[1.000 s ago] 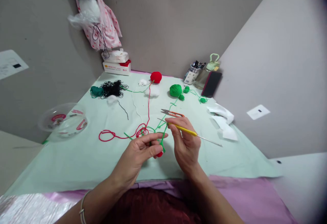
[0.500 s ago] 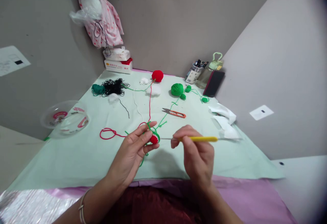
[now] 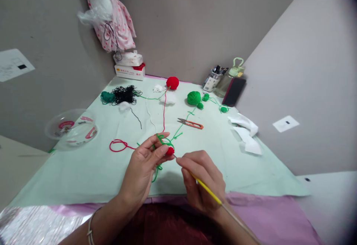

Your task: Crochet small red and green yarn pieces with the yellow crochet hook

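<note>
Between the thumb and fingers of my left hand [image 3: 147,159] is a small red crochet piece [image 3: 170,150] with a white and green edge. Green yarn loops over and hangs below those fingers. My right hand [image 3: 205,181] is closed around a crochet hook [image 3: 208,189] with a yellow handle, which slants down toward my wrist. Its thin metal tip points at the lower right of the red piece; whether it is inside a stitch I cannot tell. A red yarn strand [image 3: 118,145] lies looped left of my left hand.
Thread snips [image 3: 190,123] lie beyond my hands. Farther back are a red yarn ball [image 3: 172,83], a green yarn ball [image 3: 193,98] and tangled black yarn [image 3: 126,95]. Plastic bowls [image 3: 80,133] stand left; paper scraps [image 3: 247,133] and a phone [image 3: 234,91] are right.
My right hand has moved left and tilted the hook from level to slanting, bringing its tip to the crochet piece's lower edge. My left hand has turned the piece slightly.
</note>
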Tool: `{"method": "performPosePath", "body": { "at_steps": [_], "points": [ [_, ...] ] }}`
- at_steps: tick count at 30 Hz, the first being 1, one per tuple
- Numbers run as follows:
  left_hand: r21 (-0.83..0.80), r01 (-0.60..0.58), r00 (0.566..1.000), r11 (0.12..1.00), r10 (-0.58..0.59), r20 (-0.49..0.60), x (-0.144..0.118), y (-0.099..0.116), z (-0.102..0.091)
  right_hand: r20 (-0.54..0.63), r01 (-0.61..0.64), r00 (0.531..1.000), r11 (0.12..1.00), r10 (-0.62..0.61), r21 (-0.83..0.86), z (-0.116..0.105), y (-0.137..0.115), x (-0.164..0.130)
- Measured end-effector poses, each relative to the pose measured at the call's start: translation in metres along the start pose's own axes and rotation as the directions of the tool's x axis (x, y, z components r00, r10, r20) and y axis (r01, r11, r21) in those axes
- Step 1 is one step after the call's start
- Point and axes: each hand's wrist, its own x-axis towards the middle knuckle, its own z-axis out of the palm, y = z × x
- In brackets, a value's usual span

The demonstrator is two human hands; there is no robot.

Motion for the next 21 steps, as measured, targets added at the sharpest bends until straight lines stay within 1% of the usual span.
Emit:
{"method": "performPosePath", "body": {
  "at_steps": [4,8,9,13,17,21],
  "points": [
    [0.042,-0.024,0.999,0.999,0.022,0.028,-0.002,-0.002,-0.001,-0.019,0.005,1.000,0.998,-0.006,-0.056,0.006,0.003,-0.006],
    [0.027,-0.045,0.998,0.999,0.044,0.039,-0.002,-0.001,0.000,-0.016,0.077,0.997,0.992,-0.079,-0.099,0.014,0.016,-0.017],
    [0.021,-0.057,0.998,0.998,0.057,0.036,-0.001,0.000,0.000,-0.020,0.079,0.996,0.991,-0.081,-0.105,0.016,0.018,-0.020],
    [0.020,-0.093,0.995,0.995,0.093,0.019,-0.002,0.000,0.000,-0.103,0.007,0.995,0.996,-0.016,-0.091,0.024,0.024,-0.029],
    [-0.021,-0.058,0.998,0.998,0.059,0.017,-0.005,0.000,0.000,-0.156,-0.002,0.988,0.997,-0.010,-0.072,0.030,0.023,-0.032],
    [-0.071,0.032,0.999,0.997,-0.029,0.045,-0.008,0.005,0.004,-0.273,0.028,0.961,0.999,-0.040,-0.045,0.032,0.020,-0.028]
  ]
}}
